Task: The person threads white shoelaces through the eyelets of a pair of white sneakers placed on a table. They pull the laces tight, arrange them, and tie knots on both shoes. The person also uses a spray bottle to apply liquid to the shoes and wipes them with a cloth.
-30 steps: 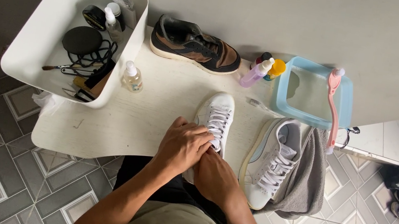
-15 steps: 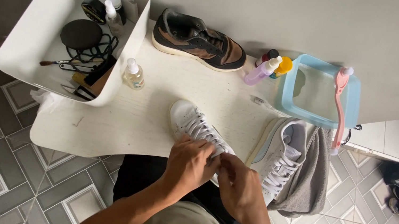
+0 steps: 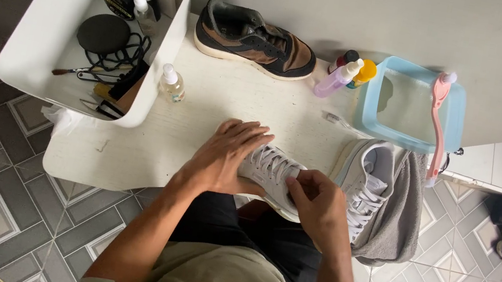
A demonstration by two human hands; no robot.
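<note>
White counter (image 3: 216, 108) is pretty packed: storage bin (image 3: 28, 49), blue basin (image 3: 406, 106), brown sneaker (image 3: 254, 39). The white sneaker (image 3: 270, 168) sits at the near edge, left hand (image 3: 224, 157) clamped over its toe, right hand (image 3: 315, 203) fingers pinching the laces. Hard tug could probably slide it off the edge, or bump the spray bottle (image 3: 172, 84).

A white sneaker (image 3: 272, 175) with white laces is seen on the white table (image 3: 216, 108). Behind it a brown-and-black shoe (image 3: 254, 39) is seen; right of that, a pale blue basin (image 3: 413, 104) with a pink brush (image 3: 438, 125). The floor (image 3: 1, 215) is patterned in grey diamond tiles.
</note>
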